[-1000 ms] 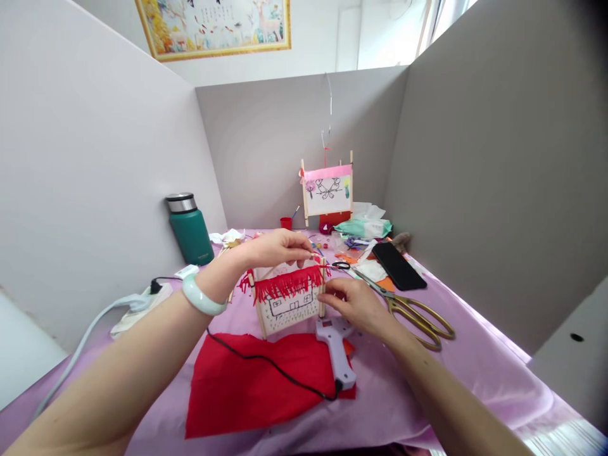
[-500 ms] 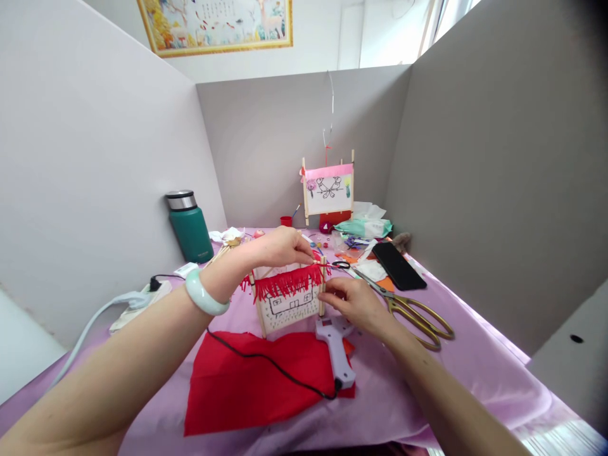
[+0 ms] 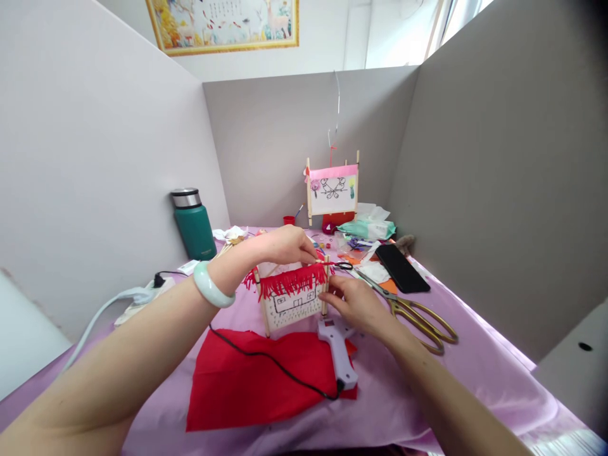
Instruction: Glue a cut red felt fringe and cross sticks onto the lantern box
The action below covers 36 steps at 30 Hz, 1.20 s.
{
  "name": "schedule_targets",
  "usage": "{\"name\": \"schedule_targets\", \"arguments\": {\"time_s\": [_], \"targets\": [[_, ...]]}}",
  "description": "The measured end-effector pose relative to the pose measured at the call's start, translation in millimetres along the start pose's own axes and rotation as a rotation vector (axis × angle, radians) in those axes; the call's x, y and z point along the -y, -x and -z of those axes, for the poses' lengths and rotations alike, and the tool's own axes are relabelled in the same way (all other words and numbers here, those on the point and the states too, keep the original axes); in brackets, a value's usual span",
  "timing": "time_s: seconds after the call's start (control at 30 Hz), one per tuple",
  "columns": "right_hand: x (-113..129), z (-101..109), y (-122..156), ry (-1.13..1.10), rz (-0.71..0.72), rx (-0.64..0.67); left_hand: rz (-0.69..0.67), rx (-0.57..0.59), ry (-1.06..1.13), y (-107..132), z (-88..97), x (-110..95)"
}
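A small paper lantern [image 3: 289, 311] on a wooden-stick frame stands in front of me, with a house drawn in black on its facing side. Red fringe [image 3: 291, 280] hangs along its top edge. My left hand [image 3: 295, 246], a pale bangle on its wrist, reaches over the top and pinches the end of the red fringe strip near the right corner post. My right hand [image 3: 354, 299] grips the lantern's right post between thumb and fingers. Just below lies a white glue gun [image 3: 339, 356], its black cord crossing a red cloth sheet [image 3: 256, 399].
Gold-handled scissors [image 3: 422, 320] and a black phone [image 3: 403, 268] lie to the right. A green bottle [image 3: 195, 228] stands at left near a power strip [image 3: 137, 307]. Behind, a second lantern [image 3: 334, 193] hangs from a wire; grey partitions enclose three sides.
The view has shifted slightly, so everything sits a little further right. Both hands keep their hold on the fringe and the lantern post.
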State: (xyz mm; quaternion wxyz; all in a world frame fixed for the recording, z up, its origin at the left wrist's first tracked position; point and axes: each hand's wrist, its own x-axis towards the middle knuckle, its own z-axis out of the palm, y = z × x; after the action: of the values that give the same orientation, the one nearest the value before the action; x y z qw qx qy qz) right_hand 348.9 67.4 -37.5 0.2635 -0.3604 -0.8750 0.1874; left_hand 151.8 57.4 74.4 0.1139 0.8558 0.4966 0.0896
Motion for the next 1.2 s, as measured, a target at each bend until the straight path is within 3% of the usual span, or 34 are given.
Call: {"name": "schedule_targets", "arguments": {"time_s": [0.43,1.03,1.2], "targets": [[-23.4,10.6,-26.7,-0.205,-0.029,0.141,0.098,-0.089,-0.094,-16.2,-3.7,-8.0],[-31.1,5.6,-27.6,-0.189,-0.032,0.135,0.136,-0.097,-0.256,-17.5,-3.2,-14.9],[-28.8,5.9,-27.2,-0.195,-0.05,0.132,0.149,-0.114,-0.252,-11.9,7.2,-12.9]]}}
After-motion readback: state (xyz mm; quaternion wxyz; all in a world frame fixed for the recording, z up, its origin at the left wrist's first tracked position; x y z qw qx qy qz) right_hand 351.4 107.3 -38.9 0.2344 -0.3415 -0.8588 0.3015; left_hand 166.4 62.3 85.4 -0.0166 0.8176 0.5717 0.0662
